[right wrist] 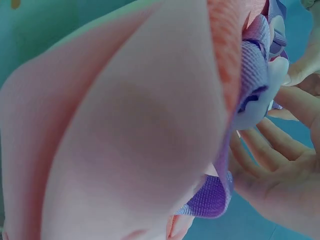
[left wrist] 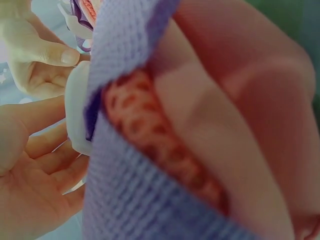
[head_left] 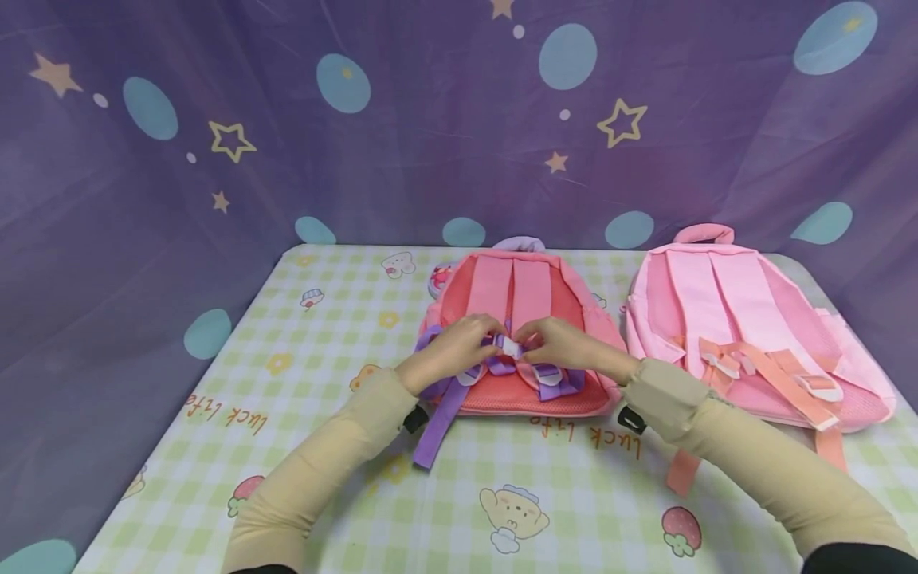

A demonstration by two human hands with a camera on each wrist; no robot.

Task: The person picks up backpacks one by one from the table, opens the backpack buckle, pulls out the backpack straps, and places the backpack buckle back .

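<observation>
- The coral bag (head_left: 495,295) lies straps up about midway along the tabletop's (head_left: 344,510) far edge, with its small white buckle (head_left: 509,347) above the lower half
- The left hand (head_left: 459,349) has thumb and fingers bent nearly together, pinching the buckle's left end
- The right hand (head_left: 566,344) pinches the right end the same way, little gap showing between thumb and fingertips
- Whether the buckle is fully joined is hidden by the fingers; if its halves met at a slant, they might jam or seat on one side only
- Only fingertips grip it, so a hard pull could make it slip
- Neither hand braces the bag, so tugging might drag it towards the near edge
- The loose purple strap (head_left: 439,422) could snag the left sleeve
- The pink bag (head_left: 749,299), by the right edge, could get knocked by the right forearm
</observation>
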